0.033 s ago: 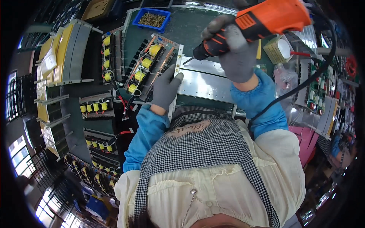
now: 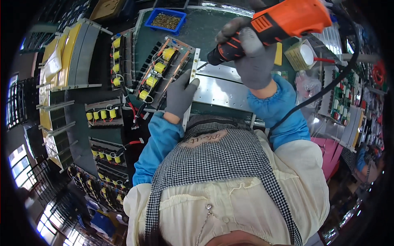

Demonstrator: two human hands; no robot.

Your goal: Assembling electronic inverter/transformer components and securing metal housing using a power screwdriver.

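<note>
In grey gloves, both my hands work over a silver metal plate dotted with small holes. My left hand is closed around a narrow metal bar that lies across the plate's left end; brass-coloured screws show in the bar. My right hand grips an orange and black electric screwdriver, its fingers wrapped about the black front part. The tool's thin bit points down and left, its tip close to the bar beside the screws. Whether the tip touches anything I cannot tell.
A blue tray of brass-coloured screws stands at the far side. Left of my hands lie several boards with yellow coils. The tool's black cable loops down on the right. A box with a white roll and green circuit boards are beyond it.
My right hand and the electric screwdriver have shifted slightly left. My left hand keeps its hold on the metal bar.
</note>
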